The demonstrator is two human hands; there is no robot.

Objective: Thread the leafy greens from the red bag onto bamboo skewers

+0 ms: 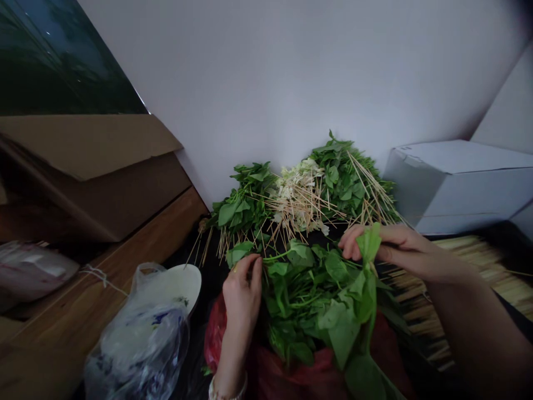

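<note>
While the left hand (241,289) pinches its fingers narrow on a stem (278,256) near the far left edge of a red bag (287,373), the right hand (410,251) holds a sprig (368,289) between thumb and curled fingers, its leaves hanging by the bag's right edge. Loose greens (300,300) heap above the bag's rim. Beyond its left edge, a clear bag (144,339), contents hard to tell, overlaps a white bowl (192,280) with green bits in it.

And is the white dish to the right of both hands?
No, the white dish lies left of the left hand, with the right hand farther right.
</note>
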